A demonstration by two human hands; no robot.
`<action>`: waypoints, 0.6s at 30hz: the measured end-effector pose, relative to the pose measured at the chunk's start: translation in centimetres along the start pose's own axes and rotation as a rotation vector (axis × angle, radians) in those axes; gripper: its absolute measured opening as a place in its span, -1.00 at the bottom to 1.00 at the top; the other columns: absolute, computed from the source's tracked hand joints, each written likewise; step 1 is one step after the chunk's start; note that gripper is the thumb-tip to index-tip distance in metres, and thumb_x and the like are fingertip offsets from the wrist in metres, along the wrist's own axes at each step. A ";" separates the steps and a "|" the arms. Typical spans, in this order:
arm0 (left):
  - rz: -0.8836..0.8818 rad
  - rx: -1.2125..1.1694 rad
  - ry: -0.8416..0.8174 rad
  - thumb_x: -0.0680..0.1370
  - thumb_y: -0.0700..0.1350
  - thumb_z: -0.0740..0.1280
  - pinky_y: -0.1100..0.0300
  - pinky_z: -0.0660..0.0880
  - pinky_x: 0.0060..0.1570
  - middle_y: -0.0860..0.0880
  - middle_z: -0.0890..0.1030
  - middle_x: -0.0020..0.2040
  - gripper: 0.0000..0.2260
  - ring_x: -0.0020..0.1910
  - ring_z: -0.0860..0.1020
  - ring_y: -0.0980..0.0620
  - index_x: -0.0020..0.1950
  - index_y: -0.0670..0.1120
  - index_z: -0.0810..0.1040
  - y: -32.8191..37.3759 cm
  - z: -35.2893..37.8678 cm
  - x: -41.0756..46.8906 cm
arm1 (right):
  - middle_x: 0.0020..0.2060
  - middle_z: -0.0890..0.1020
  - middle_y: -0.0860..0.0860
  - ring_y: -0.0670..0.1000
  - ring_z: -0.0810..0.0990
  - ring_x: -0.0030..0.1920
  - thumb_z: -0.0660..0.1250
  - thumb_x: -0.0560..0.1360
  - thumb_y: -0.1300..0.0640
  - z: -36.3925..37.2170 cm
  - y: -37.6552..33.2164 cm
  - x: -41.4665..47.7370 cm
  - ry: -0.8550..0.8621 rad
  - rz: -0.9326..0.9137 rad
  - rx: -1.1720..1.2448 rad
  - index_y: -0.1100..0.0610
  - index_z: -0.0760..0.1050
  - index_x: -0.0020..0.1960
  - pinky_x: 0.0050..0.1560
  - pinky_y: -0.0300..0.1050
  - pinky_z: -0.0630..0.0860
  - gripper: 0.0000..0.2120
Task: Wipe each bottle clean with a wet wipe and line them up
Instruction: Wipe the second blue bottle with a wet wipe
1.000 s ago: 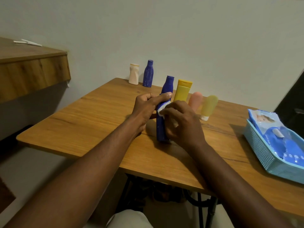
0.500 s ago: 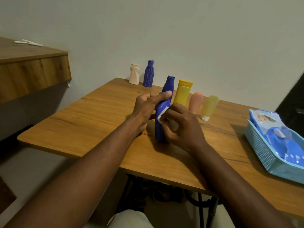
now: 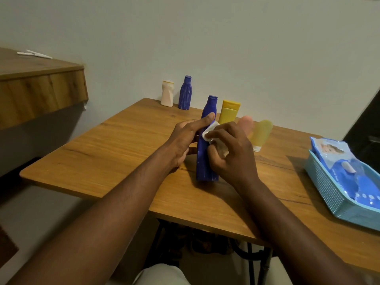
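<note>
A tall blue bottle (image 3: 206, 149) with pale streaks stands upright, gripped by the left hand (image 3: 183, 140); the right hand (image 3: 230, 153) pinches a white wipe (image 3: 209, 130) against it.

Open wood on the table (image 3: 107, 153) lies at nine o'clock from the tall blue bottle (image 3: 205, 161). The yellow tube (image 3: 228, 112) stands close at one o'clock. The blue basket (image 3: 329, 194) blocks three o'clock.

Wooden shelf (image 3: 41, 95) left of table (image 3: 102, 157)
</note>
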State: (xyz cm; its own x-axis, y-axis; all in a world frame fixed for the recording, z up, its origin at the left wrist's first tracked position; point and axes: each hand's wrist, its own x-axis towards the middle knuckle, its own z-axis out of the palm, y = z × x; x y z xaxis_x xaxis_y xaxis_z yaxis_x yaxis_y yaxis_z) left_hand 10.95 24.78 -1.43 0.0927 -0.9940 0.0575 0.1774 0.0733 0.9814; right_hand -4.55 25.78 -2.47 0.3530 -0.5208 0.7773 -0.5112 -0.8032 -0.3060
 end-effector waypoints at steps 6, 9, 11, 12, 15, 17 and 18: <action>-0.003 0.022 0.049 0.47 0.20 0.54 0.02 0.66 -0.10 -0.13 0.75 0.07 -0.51 0.08 0.71 -0.11 0.21 -0.13 0.68 0.0 -0.1 0.0 | -0.05 0.61 0.06 0.04 0.55 -0.02 0.29 0.46 0.01 0.0 -0.3 -0.5 -0.095 -0.172 -0.059 0.15 0.63 -0.06 -0.06 -0.10 0.54 -0.75; -0.010 0.009 0.043 0.47 0.18 0.55 -0.03 0.65 0.04 -0.07 0.76 0.03 -0.55 0.09 0.71 -0.09 0.19 -0.12 0.69 0.2 -0.1 -0.1 | 0.07 0.61 0.11 0.08 0.57 0.09 0.33 0.49 0.05 0.2 -0.1 -0.4 -0.038 -0.123 -0.072 0.18 0.65 0.06 0.03 -0.08 0.58 -0.74; -0.003 -0.006 0.034 0.49 0.16 0.54 -0.01 0.64 0.07 -0.05 0.77 0.03 -0.55 0.08 0.71 -0.06 0.23 -0.13 0.68 0.2 0.0 -0.2 | 0.13 0.60 0.14 0.10 0.57 0.16 0.38 0.50 0.12 0.2 0.3 0.0 0.013 -0.067 -0.068 0.19 0.63 0.16 0.08 -0.04 0.60 -0.73; 0.001 -0.014 0.031 0.50 0.15 0.53 0.01 0.65 0.06 -0.06 0.76 0.04 -0.54 0.07 0.71 -0.06 0.25 -0.14 0.67 0.2 0.1 -0.2 | 0.15 0.60 0.14 0.11 0.57 0.17 0.40 0.51 0.15 0.3 0.4 0.1 0.020 -0.049 -0.062 0.20 0.62 0.18 0.09 -0.01 0.61 -0.73; 0.005 -0.019 0.016 0.51 0.15 0.52 0.04 0.67 0.01 -0.07 0.76 0.06 -0.53 0.04 0.72 -0.04 0.28 -0.13 0.65 0.2 0.0 -0.1 | 0.14 0.60 0.12 0.09 0.56 0.17 0.28 0.53 0.06 0.1 0.1 0.1 0.002 -0.052 -0.019 0.18 0.62 0.18 0.07 -0.01 0.61 -0.68; 0.002 -0.019 0.015 0.50 0.17 0.53 0.05 0.67 -0.05 -0.08 0.75 0.06 -0.50 0.02 0.72 -0.04 0.28 -0.14 0.64 0.2 0.0 -0.1 | 0.06 0.60 0.10 0.08 0.57 0.09 0.24 0.51 0.05 -0.2 -0.2 -0.1 -0.026 -0.098 0.032 0.18 0.65 0.07 0.01 -0.01 0.61 -0.69; 0.002 -0.022 0.022 0.49 0.18 0.53 0.04 0.67 -0.05 -0.11 0.74 0.05 -0.46 0.02 0.71 -0.05 0.29 -0.17 0.62 0.2 0.0 0.0 | 0.00 0.60 0.09 0.07 0.57 0.03 0.25 0.49 0.07 -0.2 -0.3 -0.2 -0.044 -0.132 0.051 0.18 0.65 0.01 -0.04 -0.01 0.61 -0.73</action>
State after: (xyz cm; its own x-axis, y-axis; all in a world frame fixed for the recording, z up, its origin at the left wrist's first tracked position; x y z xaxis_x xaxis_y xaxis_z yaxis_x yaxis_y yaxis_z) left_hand 10.99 24.82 -1.19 0.1147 -0.9919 0.0548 0.1983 0.0770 0.9771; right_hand -4.63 26.17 -2.39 0.4496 -0.4206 0.7880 -0.4180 -0.8787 -0.2306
